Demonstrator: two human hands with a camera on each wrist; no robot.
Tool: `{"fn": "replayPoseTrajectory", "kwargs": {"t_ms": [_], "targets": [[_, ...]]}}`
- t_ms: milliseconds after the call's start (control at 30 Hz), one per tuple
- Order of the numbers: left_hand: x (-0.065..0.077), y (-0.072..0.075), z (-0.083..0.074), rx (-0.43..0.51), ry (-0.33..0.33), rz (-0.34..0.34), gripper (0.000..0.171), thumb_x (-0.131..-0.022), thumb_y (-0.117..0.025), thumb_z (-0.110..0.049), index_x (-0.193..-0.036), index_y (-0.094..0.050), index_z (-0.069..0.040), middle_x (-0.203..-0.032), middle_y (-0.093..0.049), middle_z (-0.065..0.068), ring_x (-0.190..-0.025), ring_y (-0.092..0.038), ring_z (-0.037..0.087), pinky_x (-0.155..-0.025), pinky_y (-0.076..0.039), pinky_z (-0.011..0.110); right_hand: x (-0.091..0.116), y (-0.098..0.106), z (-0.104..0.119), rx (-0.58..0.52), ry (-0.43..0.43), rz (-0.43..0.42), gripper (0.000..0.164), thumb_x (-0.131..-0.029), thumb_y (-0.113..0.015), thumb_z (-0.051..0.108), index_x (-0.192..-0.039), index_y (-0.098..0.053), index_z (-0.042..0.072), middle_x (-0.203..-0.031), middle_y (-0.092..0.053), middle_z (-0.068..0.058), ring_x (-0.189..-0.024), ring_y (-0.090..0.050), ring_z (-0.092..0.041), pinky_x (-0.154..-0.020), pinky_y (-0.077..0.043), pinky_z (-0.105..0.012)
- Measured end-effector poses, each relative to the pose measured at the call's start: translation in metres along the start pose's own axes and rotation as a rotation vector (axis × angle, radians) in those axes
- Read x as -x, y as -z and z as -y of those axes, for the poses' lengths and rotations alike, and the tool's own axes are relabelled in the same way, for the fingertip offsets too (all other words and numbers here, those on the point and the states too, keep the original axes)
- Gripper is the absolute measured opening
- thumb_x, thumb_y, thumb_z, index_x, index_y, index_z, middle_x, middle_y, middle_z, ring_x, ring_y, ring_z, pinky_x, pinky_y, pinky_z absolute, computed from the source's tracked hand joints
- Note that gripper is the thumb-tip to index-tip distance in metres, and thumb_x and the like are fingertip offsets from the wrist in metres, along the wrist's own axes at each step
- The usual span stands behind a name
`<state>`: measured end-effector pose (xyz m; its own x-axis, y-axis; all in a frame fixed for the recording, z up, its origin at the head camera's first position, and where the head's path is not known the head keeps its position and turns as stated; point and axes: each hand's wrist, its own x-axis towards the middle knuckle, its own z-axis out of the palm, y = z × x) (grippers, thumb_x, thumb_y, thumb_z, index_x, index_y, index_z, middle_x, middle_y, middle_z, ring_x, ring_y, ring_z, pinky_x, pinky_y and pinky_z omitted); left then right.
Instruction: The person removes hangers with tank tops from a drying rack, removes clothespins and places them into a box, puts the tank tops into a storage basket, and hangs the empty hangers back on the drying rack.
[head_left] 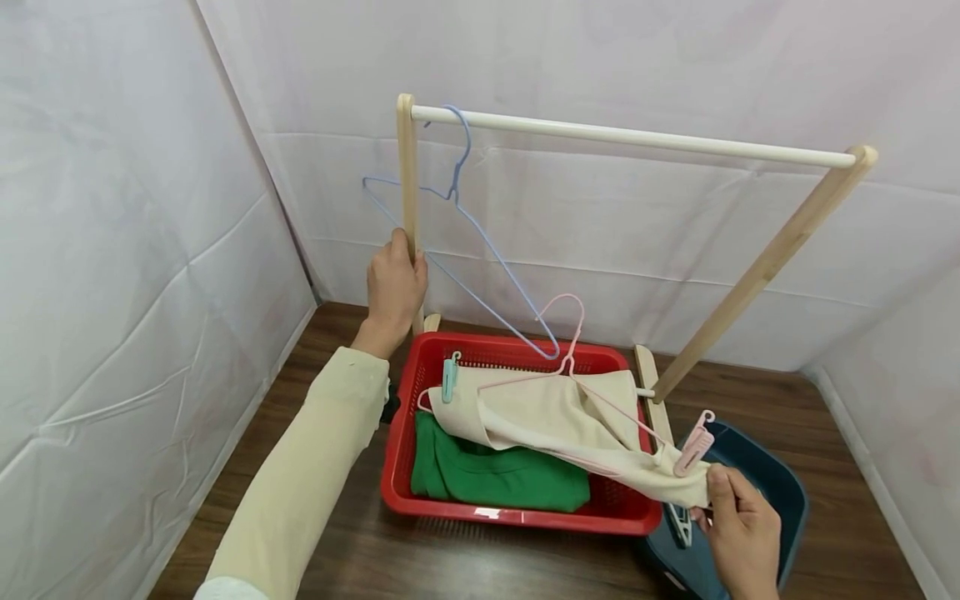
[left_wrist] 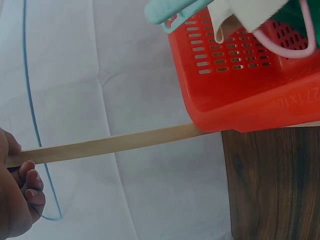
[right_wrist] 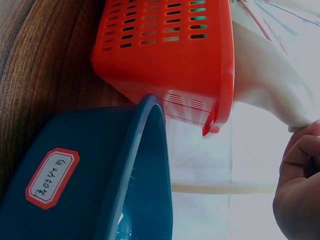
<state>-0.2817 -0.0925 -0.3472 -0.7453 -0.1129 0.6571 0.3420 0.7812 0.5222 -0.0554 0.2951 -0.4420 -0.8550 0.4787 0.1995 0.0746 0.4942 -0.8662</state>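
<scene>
My left hand [head_left: 396, 283] grips the rack's left wooden post [head_left: 408, 167]; the left wrist view shows its fingers curled round the post. Over the red basket [head_left: 517, 518] lies a cream cloth [head_left: 547, 408] with a pink hanger [head_left: 573, 354] against it. At its right end, my right hand [head_left: 742, 525] pinches the cloth's edge between thumb and fingers, beyond the basket's rim. Close to those fingers a pink clothes peg [head_left: 694, 450] sits on the cloth. A light teal clothes peg [head_left: 449, 379] is at the left end. The folds hide part of the hanger.
A blue hanger [head_left: 498, 258] hangs from the white rail [head_left: 637, 137] near the left post. Green fabric [head_left: 495, 479] lies in the basket. Right of the basket stands a dark blue tub [head_left: 795, 508] with another peg [head_left: 681, 527] at it. White sheeting surrounds the wooden floor.
</scene>
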Motion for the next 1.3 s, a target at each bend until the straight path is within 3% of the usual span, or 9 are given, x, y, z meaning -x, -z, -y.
{"fn": "replayPoseTrajectory", "kwargs": {"t_ms": [367, 600, 733, 967, 1167, 1300], "targets": [[0.0, 0.002, -0.001, -0.001, 0.012, 0.011, 0.016, -0.091, -0.059, -0.004, -0.097, -0.055, 0.011, -0.078, -0.061, 0.026, -0.074, -0.064, 0.04, -0.062, -0.052, 0.046, 0.002, 0.0, 0.001, -0.003, 0.002, 0.091, 0.031, -0.102, -0.045, 0.022, -0.099, -0.063, -0.003, -0.066, -0.053, -0.003, -0.052, -0.054, -0.009, -0.046, -0.044, -0.019], [-0.002, 0.008, -0.003, -0.009, 0.063, 0.092, 0.02, -0.093, -0.06, -0.008, -0.1, -0.053, 0.01, -0.082, -0.062, 0.025, -0.073, -0.064, 0.038, -0.061, -0.052, 0.045, 0.0, 0.0, 0.0, -0.023, -0.002, 0.118, 0.03, -0.103, -0.044, 0.021, -0.099, -0.062, -0.003, -0.066, -0.054, -0.003, -0.051, -0.053, -0.01, -0.045, -0.043, -0.02], [0.005, 0.012, -0.003, 0.011, 0.093, 0.148, 0.023, -0.095, -0.06, -0.012, -0.101, -0.054, 0.008, -0.081, -0.061, 0.022, -0.068, -0.063, 0.034, -0.057, -0.051, 0.042, 0.001, 0.002, -0.002, -0.041, -0.045, 0.142, 0.033, -0.103, -0.042, 0.023, -0.099, -0.061, -0.004, -0.064, -0.053, -0.004, -0.051, -0.052, -0.011, -0.045, -0.043, -0.021], [0.033, 0.021, -0.002, 0.035, 0.062, 0.171, 0.015, -0.094, -0.06, -0.012, -0.093, -0.053, 0.001, -0.076, -0.056, 0.015, -0.064, -0.054, 0.027, -0.053, -0.044, 0.038, 0.003, 0.004, -0.001, -0.126, -0.164, 0.166, 0.039, -0.102, -0.042, 0.032, -0.1, -0.061, -0.002, -0.064, -0.053, -0.007, -0.051, -0.05, -0.014, -0.044, -0.042, -0.023], [0.075, 0.03, -0.001, -0.008, 0.053, 0.348, 0.013, -0.092, -0.063, -0.014, -0.092, -0.058, -0.002, -0.074, -0.056, 0.009, -0.06, -0.051, 0.021, -0.051, -0.044, 0.033, 0.002, 0.004, 0.0, -0.294, -0.204, 0.207, 0.041, -0.1, -0.046, 0.036, -0.094, -0.061, -0.003, -0.063, -0.05, -0.007, -0.049, -0.047, -0.013, -0.042, -0.038, -0.024], [0.102, 0.037, 0.004, -0.004, 0.108, 0.482, 0.018, -0.093, -0.063, -0.019, -0.094, -0.061, -0.001, -0.073, -0.055, 0.007, -0.059, -0.05, 0.017, -0.051, -0.045, 0.028, 0.002, 0.003, 0.0, -0.295, -0.224, 0.24, 0.045, -0.099, -0.045, 0.038, -0.095, -0.06, -0.005, -0.063, -0.049, -0.008, -0.05, -0.046, -0.014, -0.042, -0.037, -0.026]]}}
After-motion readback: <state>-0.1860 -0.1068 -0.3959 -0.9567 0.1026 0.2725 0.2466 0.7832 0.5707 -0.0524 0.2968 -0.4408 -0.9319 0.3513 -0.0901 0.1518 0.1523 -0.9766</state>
